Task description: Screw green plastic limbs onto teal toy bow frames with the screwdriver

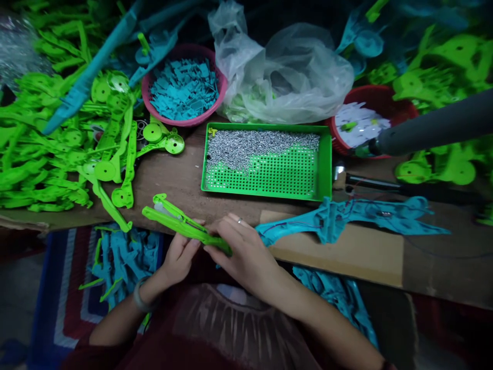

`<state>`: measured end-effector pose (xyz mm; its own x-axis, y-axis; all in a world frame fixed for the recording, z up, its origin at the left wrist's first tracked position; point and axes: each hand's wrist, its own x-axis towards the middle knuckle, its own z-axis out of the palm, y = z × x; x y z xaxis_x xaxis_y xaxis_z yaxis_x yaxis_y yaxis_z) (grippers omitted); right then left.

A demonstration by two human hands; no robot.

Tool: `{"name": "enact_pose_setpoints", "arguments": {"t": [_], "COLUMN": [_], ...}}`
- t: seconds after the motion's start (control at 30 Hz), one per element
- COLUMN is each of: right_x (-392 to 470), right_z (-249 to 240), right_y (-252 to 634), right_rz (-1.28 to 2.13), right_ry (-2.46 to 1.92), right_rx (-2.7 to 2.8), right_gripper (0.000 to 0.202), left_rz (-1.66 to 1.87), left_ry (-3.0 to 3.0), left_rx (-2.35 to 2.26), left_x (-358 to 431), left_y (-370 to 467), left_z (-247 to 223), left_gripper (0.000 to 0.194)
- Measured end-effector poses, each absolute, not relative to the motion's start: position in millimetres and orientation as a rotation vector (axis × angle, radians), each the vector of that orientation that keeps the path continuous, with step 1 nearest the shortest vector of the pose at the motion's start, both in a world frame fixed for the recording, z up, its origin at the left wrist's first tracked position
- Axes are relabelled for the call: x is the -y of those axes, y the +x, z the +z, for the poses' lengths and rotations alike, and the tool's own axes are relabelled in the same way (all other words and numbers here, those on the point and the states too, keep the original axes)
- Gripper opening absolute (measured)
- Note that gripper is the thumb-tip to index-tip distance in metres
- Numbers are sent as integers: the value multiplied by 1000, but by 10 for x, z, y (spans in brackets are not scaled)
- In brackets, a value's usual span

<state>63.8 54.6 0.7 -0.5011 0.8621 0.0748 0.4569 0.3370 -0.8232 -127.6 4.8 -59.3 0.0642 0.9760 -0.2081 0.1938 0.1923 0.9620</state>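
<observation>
Both my hands hold a long green plastic part [173, 222] above the table's near edge. My left hand [184, 257] grips it from below near its middle, thumb along its side. Around its right end my right hand [241, 246], with a ring on one finger, is closed; the fingers hide that end. A greyish-white piece sits inside the part's far left end. Just right of my right hand lies a long blue plastic part [327, 221] with thin wires, resting partly on a cardboard sheet [346, 254].
A green perforated tray [292, 180] holds many small metal screws. Behind stand a pink basket [185, 122] of blue pieces, a clear plastic bag [300, 77] and a red basket [400, 97] of white pieces. Green parts [42, 139] pile up left. A dark grey rod [435, 123] juts in from the right.
</observation>
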Motion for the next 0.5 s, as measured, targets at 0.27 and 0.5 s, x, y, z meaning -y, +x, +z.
{"name": "enact_pose_setpoints", "arguments": {"t": [0.27,0.5], "right_x": [-549,-592], "right_z": [-79,-78], "right_y": [651,681], "right_rz": [1069,1185], "right_ry": [-1211,-1302], "right_rx": [2055,2056], "right_gripper": [12,17], "left_rz": [849,840], "left_ry": [908,928], "left_rx": [-1269,-1478], "left_x": [-102,-264], "left_y": [-1327,-1153], "left_z": [-547,-335], "left_gripper": [43,36]}}
